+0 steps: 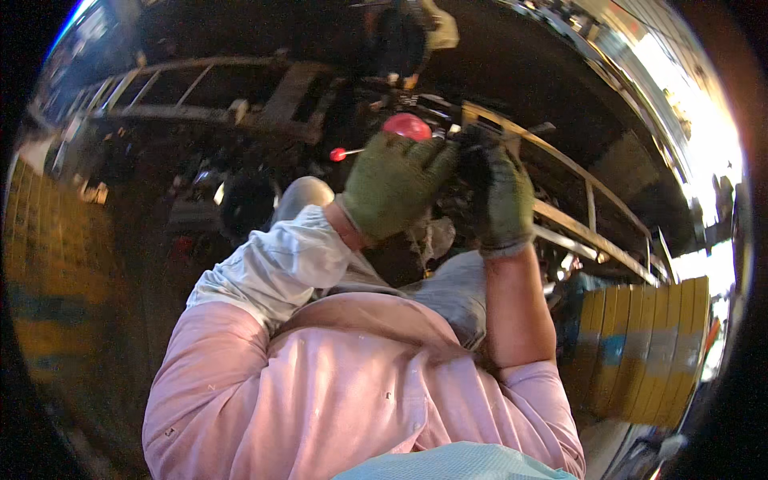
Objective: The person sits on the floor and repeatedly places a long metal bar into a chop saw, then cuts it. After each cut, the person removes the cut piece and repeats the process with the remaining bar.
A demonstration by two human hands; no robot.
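Observation:
My left hand (392, 182), in a green work glove, is held up in front of me with its back showing and its fingers bent toward the right. A shiny red rounded knob (408, 126) shows just beyond its knuckles. Close beside it is my right hand (508, 196), in a green glove with a dark palm, its fingers curled inward. The fingertips of both hands nearly meet over a dark spot, and whatever they grip there is hidden. Left of my left hand, a smaller red ball knob (338, 154) sits on a thin metal rod.
A yellowish metal rail frame (592, 208) runs along the right. Stacked yellow-brown slabs (640, 352) stand at the lower right, with another yellow stack (56, 264) at the far left. A ladder-like frame (160, 88) lies at the upper left. Dark machinery sits beyond my knees.

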